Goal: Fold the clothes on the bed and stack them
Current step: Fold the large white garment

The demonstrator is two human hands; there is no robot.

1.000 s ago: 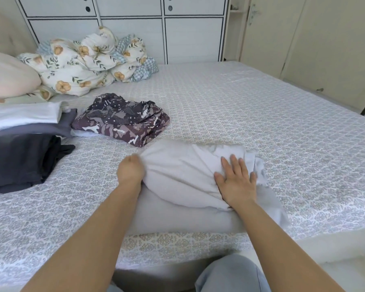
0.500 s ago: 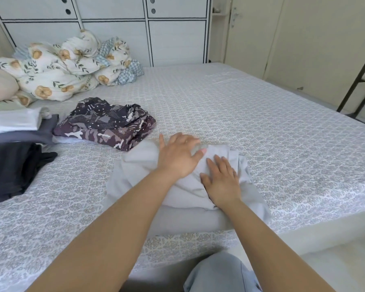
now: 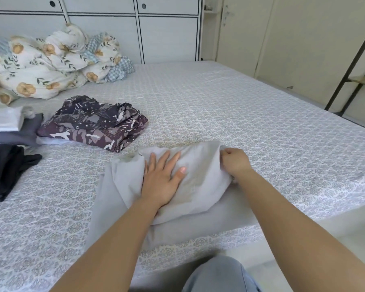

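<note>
bed: patterned sheet, white cabinets at 12 o'clock | left hand flat on grey garment | right hand pinching its edge (3 o'clock)

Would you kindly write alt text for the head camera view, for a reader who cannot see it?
A person's left hand presses flat on a light grey garment at the near edge of a patterned bed, while the right hand grips its right edge. A folded dark patterned garment lies behind, with a floral duvet further back.
</note>
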